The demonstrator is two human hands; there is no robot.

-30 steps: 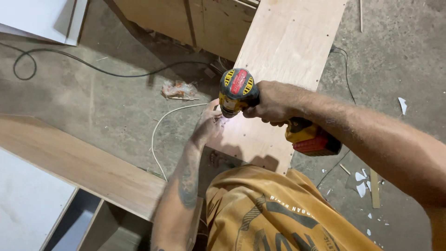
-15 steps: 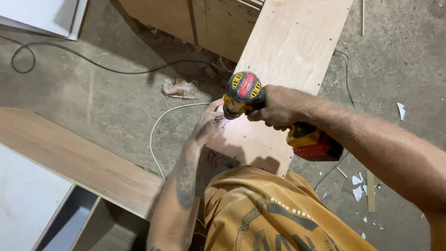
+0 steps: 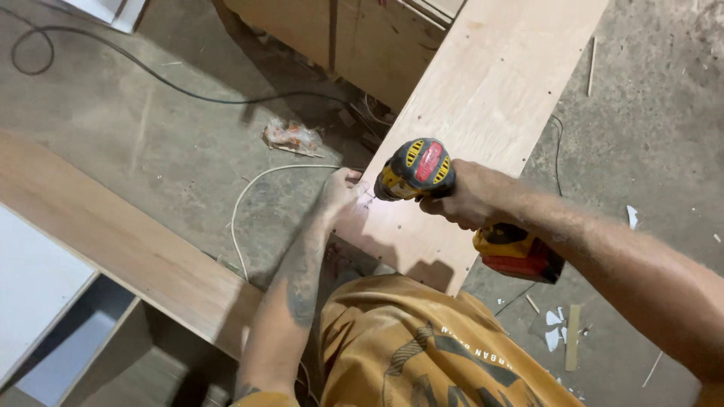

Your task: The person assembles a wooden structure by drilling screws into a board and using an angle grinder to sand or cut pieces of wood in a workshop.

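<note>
I am looking straight down at my own two bare hands working on a long pale plywood board [image 3: 483, 98] that runs from just in front of me up and away to the right. My right hand [image 3: 460, 197] is clenched around the grip of a yellow and black cordless drill [image 3: 416, 169] with a red patch on its rear; the drill's nose points left and down at the board's left edge, and its red and yellow battery [image 3: 519, 252] sticks out beneath my wrist. My left hand [image 3: 341, 192] rests at that same edge, fingertips pinched together just beside the drill's tip; whatever small thing they pinch is too tiny to make out. Small dark holes dot the board along both long edges. My orange shirt [image 3: 422, 347] fills the bottom of the view. On the grey concrete floor [image 3: 151, 128] to the left lie a thin white cable [image 3: 241, 203], a black cable [image 3: 151, 75], and a crumpled clear wrapper [image 3: 292, 136]. A darker wooden plank [image 3: 113, 241] crosses the lower left.
</note>
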